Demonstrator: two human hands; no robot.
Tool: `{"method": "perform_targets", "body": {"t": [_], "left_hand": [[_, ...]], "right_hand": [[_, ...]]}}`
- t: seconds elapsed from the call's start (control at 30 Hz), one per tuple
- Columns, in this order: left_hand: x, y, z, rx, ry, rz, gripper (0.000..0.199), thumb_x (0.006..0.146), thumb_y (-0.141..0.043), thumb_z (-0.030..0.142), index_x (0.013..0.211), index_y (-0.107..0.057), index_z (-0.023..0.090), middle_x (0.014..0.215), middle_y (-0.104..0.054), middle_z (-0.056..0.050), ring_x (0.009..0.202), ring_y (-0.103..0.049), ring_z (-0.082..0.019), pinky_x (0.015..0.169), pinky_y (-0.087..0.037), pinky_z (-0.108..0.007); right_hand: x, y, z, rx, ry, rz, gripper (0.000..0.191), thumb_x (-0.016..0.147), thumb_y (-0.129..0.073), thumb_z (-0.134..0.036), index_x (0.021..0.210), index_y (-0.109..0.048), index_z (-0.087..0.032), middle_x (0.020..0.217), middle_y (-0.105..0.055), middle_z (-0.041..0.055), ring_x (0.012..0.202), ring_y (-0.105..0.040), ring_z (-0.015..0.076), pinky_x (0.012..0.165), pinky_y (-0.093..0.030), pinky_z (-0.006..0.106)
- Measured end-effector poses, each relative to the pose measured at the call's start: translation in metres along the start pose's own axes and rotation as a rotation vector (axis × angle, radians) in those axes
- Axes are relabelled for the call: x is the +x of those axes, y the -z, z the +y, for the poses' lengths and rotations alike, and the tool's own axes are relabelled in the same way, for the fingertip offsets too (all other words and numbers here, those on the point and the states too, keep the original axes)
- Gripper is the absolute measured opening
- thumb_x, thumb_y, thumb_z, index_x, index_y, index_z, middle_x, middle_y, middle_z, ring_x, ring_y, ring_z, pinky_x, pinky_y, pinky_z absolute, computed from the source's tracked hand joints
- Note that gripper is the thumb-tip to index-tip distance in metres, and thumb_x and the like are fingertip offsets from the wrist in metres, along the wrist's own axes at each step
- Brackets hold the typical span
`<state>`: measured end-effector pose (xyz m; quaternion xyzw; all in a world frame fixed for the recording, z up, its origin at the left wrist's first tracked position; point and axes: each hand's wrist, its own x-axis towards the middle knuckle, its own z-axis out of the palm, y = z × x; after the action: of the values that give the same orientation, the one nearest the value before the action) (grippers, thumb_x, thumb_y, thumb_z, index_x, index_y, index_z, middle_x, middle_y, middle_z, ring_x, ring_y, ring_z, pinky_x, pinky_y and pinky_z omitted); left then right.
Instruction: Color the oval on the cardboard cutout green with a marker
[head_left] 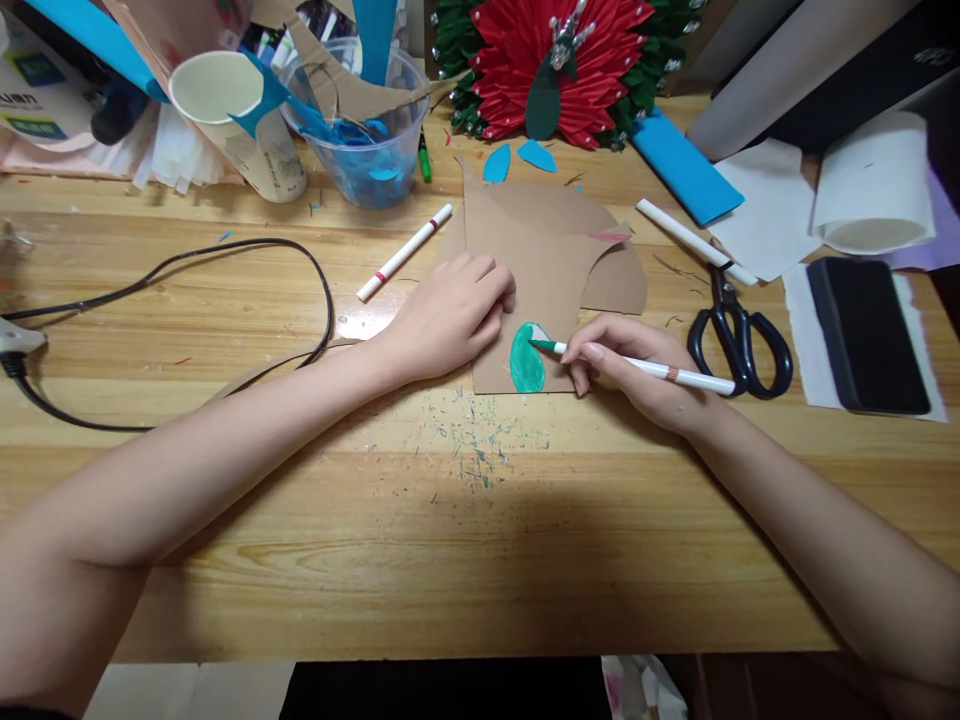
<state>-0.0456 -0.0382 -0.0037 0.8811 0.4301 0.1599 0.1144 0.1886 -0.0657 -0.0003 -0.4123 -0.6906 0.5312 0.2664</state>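
Observation:
A piece of brown cardboard (525, 250) lies on the wooden table, with a green-coloured oval (528, 368) near its front edge. A small pale patch shows at the oval's upper right. My right hand (626, 365) is closed around a white marker (645, 371), whose green tip touches the oval. Resting on the cardboard's left side, my left hand (457, 310) has its fingers curled under, and nothing shows in them.
Black-handled scissors (739, 340) and a phone (866, 335) lie at the right. Another marker (405, 253) is left of the cardboard. A paper cup (240, 130), a plastic tub (360, 150) and a red flower decoration (559, 60) stand behind. A black cable (322, 280) loops at the left.

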Motion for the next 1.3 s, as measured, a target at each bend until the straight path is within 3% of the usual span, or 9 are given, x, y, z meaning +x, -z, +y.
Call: {"method": "perform_targets", "body": {"t": [0.47,1.3], "left_hand": [[-0.0001,-0.0011,0.0004,-0.018,0.014,-0.014,0.020,0.090,-0.037,0.017,0.100,-0.054,0.018,0.100,-0.057,-0.008,0.098,-0.052,-0.022,0.084,-0.038,-0.034],[-0.0002,-0.0010,0.0003,-0.031,0.020,-0.014,0.022,0.090,-0.037,0.018,0.102,-0.056,0.018,0.100,-0.057,-0.008,0.099,-0.051,-0.022,0.085,-0.038,-0.035]], "right_hand": [[-0.0007,-0.0006,-0.0032,0.008,-0.008,0.010,0.021,0.089,-0.055,-0.042,0.082,-0.063,-0.024,0.061,-0.058,0.0000,0.059,-0.056,0.0154,0.060,-0.045,0.032],[0.0009,-0.0013,-0.0039,-0.003,-0.001,0.020,0.023,0.088,-0.056,-0.044,0.080,-0.062,-0.023,0.059,-0.059,-0.0002,0.057,-0.055,0.0145,0.056,-0.044,0.031]]}}
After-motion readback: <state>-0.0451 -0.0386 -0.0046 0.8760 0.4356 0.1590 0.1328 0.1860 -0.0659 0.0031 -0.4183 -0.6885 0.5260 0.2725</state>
